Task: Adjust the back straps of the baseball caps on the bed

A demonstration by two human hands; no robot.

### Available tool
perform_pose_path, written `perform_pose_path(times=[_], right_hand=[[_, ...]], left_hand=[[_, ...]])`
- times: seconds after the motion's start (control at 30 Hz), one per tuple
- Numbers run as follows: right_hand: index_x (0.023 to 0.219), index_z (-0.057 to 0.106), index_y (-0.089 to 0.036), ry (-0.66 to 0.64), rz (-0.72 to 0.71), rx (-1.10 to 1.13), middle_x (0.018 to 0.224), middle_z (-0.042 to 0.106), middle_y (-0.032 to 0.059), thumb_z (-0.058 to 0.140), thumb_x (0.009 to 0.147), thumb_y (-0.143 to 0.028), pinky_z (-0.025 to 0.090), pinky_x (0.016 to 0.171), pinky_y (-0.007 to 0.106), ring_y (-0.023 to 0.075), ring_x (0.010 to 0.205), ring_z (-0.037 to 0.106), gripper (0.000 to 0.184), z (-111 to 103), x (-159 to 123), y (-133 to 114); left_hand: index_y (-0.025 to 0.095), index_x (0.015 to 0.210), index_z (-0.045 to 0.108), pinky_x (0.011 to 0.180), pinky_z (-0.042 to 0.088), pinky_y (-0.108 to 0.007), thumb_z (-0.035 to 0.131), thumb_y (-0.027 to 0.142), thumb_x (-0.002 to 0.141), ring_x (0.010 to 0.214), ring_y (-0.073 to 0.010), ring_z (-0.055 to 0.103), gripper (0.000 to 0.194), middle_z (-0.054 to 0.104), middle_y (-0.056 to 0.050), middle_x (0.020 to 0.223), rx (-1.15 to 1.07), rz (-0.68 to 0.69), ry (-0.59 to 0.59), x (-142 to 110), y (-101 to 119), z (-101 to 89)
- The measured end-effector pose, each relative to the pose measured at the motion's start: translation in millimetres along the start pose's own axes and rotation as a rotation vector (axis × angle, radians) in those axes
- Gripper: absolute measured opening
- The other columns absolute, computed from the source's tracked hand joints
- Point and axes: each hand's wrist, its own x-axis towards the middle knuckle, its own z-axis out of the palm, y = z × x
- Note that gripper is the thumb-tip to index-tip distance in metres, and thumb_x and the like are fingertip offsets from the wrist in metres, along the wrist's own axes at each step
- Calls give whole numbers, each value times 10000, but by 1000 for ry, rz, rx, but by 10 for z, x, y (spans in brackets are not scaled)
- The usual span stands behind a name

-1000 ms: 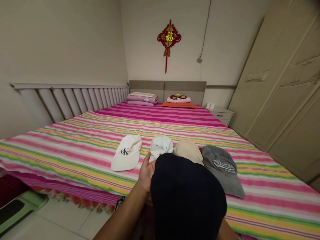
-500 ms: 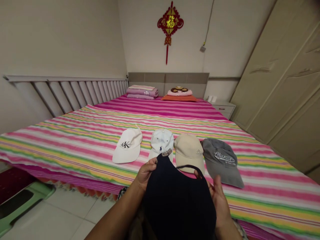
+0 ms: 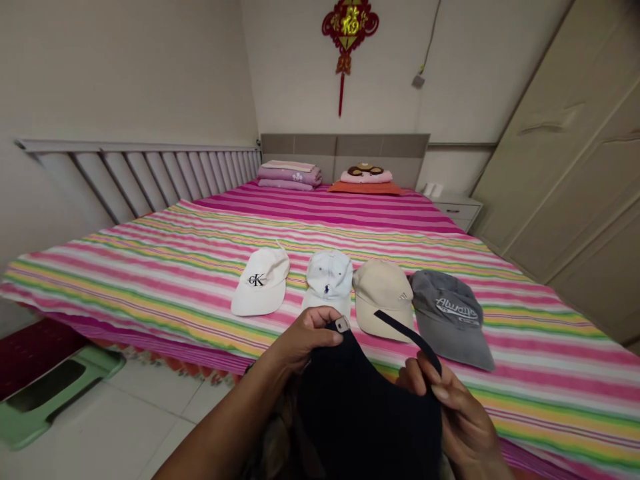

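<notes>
A dark navy cap point(image 3: 370, 413) is held up in front of me, its back opening facing up. My left hand point(image 3: 313, 337) pinches the cap's left edge beside a small metal buckle point(image 3: 342, 325). On the other side my right hand point(image 3: 445, 400) grips the cap at the base of its strap point(image 3: 400, 327), whose free end sticks out toward the left, apart from the buckle. Beyond, a row of caps lies on the bed: a white cap point(image 3: 263, 283), a pale blue cap point(image 3: 329, 277), a beige cap point(image 3: 383, 293) and a grey cap point(image 3: 453, 320).
The bed has a striped sheet point(image 3: 150, 267). Folded purple bedding point(image 3: 290, 177) and a pink and orange stack point(image 3: 365, 183) lie by the headboard point(image 3: 300, 147). A green stool point(image 3: 75, 387) stands on the floor at left, a nightstand point(image 3: 457, 210) at the back right.
The strap has come out of the buckle and its end now points free. My right hand has closed on the strap's base. The view has shifted slightly.
</notes>
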Motion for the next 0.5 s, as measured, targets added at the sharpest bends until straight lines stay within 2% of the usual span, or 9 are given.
perform_pose_path(times=[0.17, 0.27, 0.37, 0.5], right_hand=[[744, 549, -198, 6, -84, -149, 469, 414, -31, 650, 660, -287, 340, 538, 259, 124, 525, 417, 158, 103, 7, -13], [809, 572, -198, 24, -106, -204, 395, 333, -64, 571, 758, -344, 299, 483, 234, 87, 426, 343, 154, 157, 24, -48], [788, 584, -184, 53, -70, -332, 411, 400, -49, 485, 814, -412, 242, 419, 218, 64, 375, 311, 250, 195, 55, -84], [866, 596, -156, 98, 41, -623, 454, 469, -37, 577, 764, -395, 230, 406, 202, 65, 395, 366, 261, 280, 105, -119]], left_hand=[[109, 706, 664, 496, 372, -146, 761, 198, 516, 502, -49, 511, 231, 608, -6, 596, 45, 9, -1, -10, 3, 23], [109, 721, 682, 496, 354, -143, 742, 243, 562, 503, -43, 496, 216, 615, -16, 606, 89, -11, -13, -11, -7, 43], [113, 744, 691, 516, 353, -148, 720, 263, 600, 526, -47, 499, 211, 625, -23, 635, 136, -19, -42, 0, -8, 80], [105, 800, 683, 499, 346, -165, 709, 267, 612, 512, -58, 497, 249, 616, -24, 630, 162, -50, -73, 36, -14, 136]])
